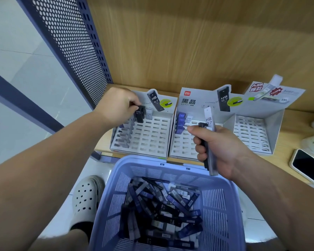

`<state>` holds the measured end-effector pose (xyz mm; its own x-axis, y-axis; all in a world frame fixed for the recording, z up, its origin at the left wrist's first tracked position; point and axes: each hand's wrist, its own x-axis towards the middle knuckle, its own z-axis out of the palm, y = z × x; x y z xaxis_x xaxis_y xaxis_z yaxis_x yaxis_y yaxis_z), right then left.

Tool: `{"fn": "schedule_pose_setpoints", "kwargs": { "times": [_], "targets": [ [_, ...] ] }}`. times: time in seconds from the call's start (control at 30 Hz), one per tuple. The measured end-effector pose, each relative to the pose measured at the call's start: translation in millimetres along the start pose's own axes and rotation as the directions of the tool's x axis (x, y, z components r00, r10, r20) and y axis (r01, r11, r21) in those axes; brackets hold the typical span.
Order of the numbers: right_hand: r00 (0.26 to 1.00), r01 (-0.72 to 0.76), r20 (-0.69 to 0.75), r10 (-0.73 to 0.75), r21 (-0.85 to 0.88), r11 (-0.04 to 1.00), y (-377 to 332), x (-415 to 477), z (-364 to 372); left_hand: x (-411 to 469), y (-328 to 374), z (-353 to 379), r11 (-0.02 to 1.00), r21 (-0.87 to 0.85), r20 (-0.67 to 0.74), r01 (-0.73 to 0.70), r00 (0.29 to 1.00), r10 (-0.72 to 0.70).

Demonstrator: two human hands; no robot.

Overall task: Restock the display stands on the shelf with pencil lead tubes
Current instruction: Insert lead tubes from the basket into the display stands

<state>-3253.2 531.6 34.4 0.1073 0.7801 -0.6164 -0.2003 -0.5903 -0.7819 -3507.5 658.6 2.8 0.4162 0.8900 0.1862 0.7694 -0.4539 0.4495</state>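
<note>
Three grey slotted display stands sit on the wooden shelf: left stand, middle stand, right stand. My left hand pinches a black HB 0.7 lead tube upright over the back row of the left stand, whose left column holds grey tubes. My right hand grips a few tubes, one grey and one black, over the middle stand, which has several blue tubes in its left column. A lilac basket below holds many loose tubes.
A phone lies on the shelf at the right edge, with a pale wrapped object behind it. A perforated metal side panel bounds the shelf on the left. My foot in a white clog stands beside the basket.
</note>
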Motion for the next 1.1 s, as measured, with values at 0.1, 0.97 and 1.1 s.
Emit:
{"fn": "schedule_pose_setpoints", "kwargs": {
  "times": [0.1,0.97,1.1],
  "targets": [
    [1.0,-0.002,0.007,0.002,-0.002,1.0,1,-1,-1,2,-2,3,0.998,0.035,0.008,-0.057,0.998,0.057],
    [0.984,-0.114,0.161,0.074,0.254,0.96,-19,-20,-2,-23,146,29,0.485,-0.773,0.43,0.409,0.9,-0.073],
    [0.973,-0.12,0.22,0.073,0.206,0.971,-19,-28,-8,-23,146,26,0.46,-0.784,0.434,0.417,0.898,-0.073]
  ]
}}
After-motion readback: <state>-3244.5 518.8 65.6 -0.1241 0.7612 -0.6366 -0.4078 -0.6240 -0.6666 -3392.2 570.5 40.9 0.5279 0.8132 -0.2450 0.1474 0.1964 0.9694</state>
